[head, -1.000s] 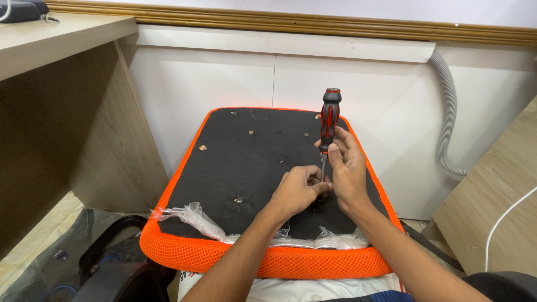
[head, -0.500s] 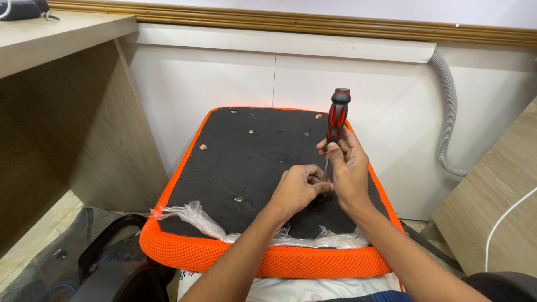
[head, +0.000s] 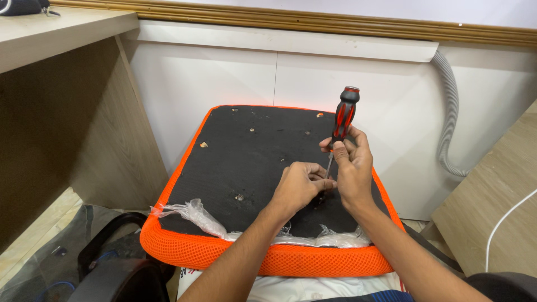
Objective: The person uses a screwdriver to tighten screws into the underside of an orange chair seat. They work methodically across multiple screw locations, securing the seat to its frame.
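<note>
White wall panels and a grey hose (head: 450, 128) are seen behind an upturned seat (head: 263, 168), black underneath with an orange mesh rim, set between wooden desk sides. A screwdriver (head: 342, 120) is held nearly upright by the right hand (head: 352, 168), fingers pinched around the lower handle and shaft, tip set on the black panel near the right edge. The shaft tip is steadied by the left hand (head: 299, 187), fingers pressed together around it. A screw seems to be being driven or seated; steady downward pressure and turning are judged to be called for. No containers are seen; clear plastic wrap (head: 193, 215) is bunched along the front edge.
</note>
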